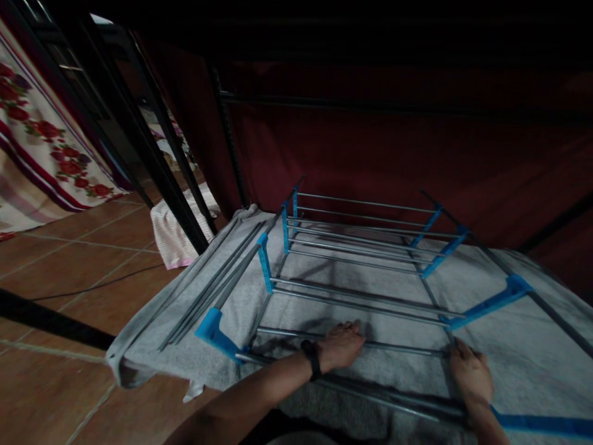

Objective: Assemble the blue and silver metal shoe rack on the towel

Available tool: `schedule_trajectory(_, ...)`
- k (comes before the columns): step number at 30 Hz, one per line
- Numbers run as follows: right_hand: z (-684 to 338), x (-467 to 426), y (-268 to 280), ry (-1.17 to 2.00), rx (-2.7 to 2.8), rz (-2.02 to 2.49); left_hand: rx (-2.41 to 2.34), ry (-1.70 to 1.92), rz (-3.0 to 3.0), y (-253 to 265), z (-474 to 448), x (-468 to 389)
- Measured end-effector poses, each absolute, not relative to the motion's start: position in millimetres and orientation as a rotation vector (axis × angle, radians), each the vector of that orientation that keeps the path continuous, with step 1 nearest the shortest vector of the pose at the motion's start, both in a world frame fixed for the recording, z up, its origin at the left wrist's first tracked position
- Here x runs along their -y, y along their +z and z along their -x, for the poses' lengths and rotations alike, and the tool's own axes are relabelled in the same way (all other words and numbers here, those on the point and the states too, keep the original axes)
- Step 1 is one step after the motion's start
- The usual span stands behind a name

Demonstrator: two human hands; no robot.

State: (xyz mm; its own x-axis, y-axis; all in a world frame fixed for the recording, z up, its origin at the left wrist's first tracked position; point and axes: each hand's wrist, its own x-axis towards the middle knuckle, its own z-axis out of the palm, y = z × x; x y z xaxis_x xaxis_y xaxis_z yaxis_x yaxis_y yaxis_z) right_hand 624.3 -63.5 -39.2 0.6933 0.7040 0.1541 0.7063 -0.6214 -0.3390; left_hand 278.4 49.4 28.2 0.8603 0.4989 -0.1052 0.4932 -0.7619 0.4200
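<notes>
From the head camera, the one view, I see two bare hands over a single rack [361,306] of metal rods, which rests on a grey blanket [370,262]. The left hand [343,344], with one black wristband [312,360] at its wrist, lies palm down over one crossbar [403,348]; I cannot tell whether its fingers are closed around it. The right hand [471,372] is well apart from it, fingertips at that crossbar's right end, by a side rod; how tightly they hold, I cannot tell either.

I count eight blue brackets [491,303] in sight, four along each side, the nearest right one cut off by the edge. Just beside the two hands, beyond their crossbar, run two more bars, nearly parallel; the farther ones overlap too much to count. Left of the rack lie at least three loose rods [204,298], bunched together on the blanket.

One striped cloth [175,232] and one flowered cloth [60,142] hang off to the left, above the tiled floor [83,259].
</notes>
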Motion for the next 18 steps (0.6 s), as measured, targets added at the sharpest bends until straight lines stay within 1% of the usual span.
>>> schedule_trajectory(7, -621.4, 63.7, -36.1, -0.029, 1.249, 2.479, -0.601, -0.069, -2.759, 20.0, -303.2, -52.8)
schedule_trajectory(12, -616.1, 62.4, -29.8, -0.077, 1.283, 2.497, -0.600, -0.071, -2.709, 16.9, -320.1, -51.8)
schedule_trajectory(18, -607.0, 59.7, -22.1, -0.116, 1.331, 2.467, -0.608, -0.071, -2.598, 21.9, -318.2, -57.3)
